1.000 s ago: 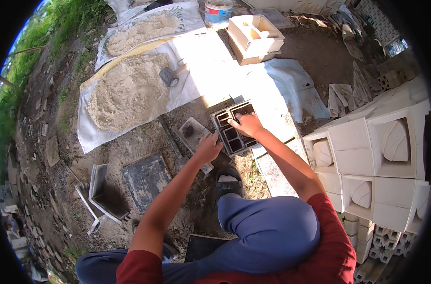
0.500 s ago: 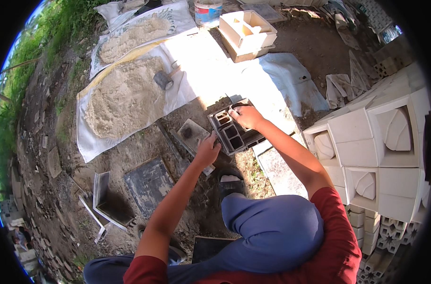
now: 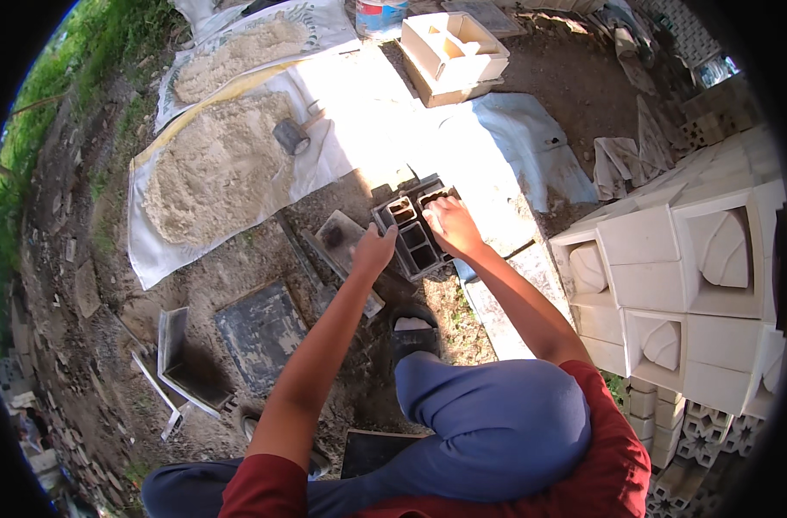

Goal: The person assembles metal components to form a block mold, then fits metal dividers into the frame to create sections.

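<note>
A dark block mold [image 3: 417,274] with several rectangular cells and pale inner rims sits on the ground in front of me. My left hand [image 3: 374,250] is at its left side, fingers and thumb closed on the outer edge. My right hand [image 3: 452,226] curls over the right part of the same mold, fingertips hooked on its inner edges. My palms hide some of the mold's right wall. Left of the mold lies a narrow grey board [image 3: 340,237] with a dark patch on it, close beside my left hand.
Pale powder [image 3: 221,177] is heaped on white sheeting, with a mallet [image 3: 291,136] on it. Cream hollow blocks [image 3: 454,47] stand behind; more blocks [image 3: 639,250] are stacked at right. A dark square plate [image 3: 259,332] and angled metal panels [image 3: 182,363] lie at left.
My left hand has moved up from beside the mold onto its left edge. My right hand has shifted slightly downward over the mold's right part, and the gap there looks narrower.
</note>
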`<state>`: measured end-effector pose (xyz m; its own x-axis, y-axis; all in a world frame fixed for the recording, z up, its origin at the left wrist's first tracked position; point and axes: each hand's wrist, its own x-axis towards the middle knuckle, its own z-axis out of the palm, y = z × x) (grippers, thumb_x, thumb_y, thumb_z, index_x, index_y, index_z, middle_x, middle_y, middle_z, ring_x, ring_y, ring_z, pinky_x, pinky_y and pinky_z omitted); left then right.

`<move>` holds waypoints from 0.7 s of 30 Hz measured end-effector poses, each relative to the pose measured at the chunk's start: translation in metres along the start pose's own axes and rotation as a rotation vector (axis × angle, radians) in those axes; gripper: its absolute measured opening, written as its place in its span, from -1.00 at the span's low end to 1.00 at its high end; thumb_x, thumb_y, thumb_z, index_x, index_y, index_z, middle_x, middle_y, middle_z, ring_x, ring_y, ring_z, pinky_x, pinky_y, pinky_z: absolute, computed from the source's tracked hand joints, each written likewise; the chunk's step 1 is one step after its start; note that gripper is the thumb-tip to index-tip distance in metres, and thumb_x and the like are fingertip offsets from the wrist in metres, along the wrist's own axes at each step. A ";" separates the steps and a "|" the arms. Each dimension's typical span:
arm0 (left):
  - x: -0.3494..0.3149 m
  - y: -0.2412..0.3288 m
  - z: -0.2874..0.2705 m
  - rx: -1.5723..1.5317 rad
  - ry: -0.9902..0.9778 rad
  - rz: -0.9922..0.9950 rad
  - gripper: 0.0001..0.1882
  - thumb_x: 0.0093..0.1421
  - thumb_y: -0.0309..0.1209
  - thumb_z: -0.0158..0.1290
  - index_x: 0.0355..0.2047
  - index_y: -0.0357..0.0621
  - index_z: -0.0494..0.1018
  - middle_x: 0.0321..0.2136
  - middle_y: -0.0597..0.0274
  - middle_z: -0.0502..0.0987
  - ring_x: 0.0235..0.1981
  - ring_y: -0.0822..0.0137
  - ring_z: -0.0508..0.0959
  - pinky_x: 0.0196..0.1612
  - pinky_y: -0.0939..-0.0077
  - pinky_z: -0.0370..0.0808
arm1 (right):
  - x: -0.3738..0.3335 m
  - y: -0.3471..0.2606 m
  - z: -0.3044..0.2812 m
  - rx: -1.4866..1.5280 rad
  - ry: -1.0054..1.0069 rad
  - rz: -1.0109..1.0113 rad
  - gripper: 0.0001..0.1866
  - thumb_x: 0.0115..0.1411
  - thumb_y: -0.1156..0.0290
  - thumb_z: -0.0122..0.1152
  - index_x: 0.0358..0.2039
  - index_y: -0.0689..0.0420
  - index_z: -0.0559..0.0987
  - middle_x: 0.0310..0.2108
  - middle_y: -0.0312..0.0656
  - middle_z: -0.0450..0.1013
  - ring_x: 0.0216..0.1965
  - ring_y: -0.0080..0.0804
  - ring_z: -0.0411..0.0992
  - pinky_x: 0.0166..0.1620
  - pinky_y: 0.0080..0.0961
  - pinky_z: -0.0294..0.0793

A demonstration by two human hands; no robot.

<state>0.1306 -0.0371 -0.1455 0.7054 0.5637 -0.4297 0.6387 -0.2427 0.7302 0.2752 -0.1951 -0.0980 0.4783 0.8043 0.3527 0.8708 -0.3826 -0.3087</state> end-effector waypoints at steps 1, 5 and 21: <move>0.002 -0.004 -0.003 -0.025 0.018 -0.061 -0.10 0.32 0.21 -0.11 0.36 -0.36 0.16 0.16 -0.17 0.47 0.24 -0.12 0.41 0.37 0.12 0.16 | 0.005 -0.009 -0.013 0.086 -0.033 0.044 -0.72 0.32 0.24 0.08 -0.17 0.20 0.53 -0.23 0.00 0.48 -0.09 0.05 0.41 0.07 -0.07 0.33; 0.022 -0.011 -0.003 -0.150 -0.085 -0.121 -0.07 0.31 0.28 -0.16 0.33 -0.35 0.23 0.21 -0.10 0.44 0.27 -0.08 0.39 0.33 0.13 0.23 | 0.000 0.011 -0.028 0.113 0.167 0.410 -0.56 0.30 0.12 0.18 -0.04 0.26 0.49 -0.07 0.14 0.40 0.01 0.13 0.37 0.10 -0.07 0.37; 0.031 0.028 0.013 -0.057 -0.244 -0.241 0.16 0.21 0.53 -0.53 0.27 -0.40 0.28 0.23 -0.33 0.34 0.30 -0.25 0.28 0.33 -0.01 0.15 | -0.031 0.091 0.020 0.527 -0.099 0.880 -0.21 0.39 -0.20 -0.18 0.11 0.38 0.48 0.08 0.33 0.44 0.18 0.23 0.36 0.25 -0.18 0.30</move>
<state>0.1739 -0.0370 -0.1454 0.5931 0.3925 -0.7029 0.7828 -0.0771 0.6175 0.3368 -0.2457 -0.1551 0.8907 0.3781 -0.2525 0.0446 -0.6254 -0.7790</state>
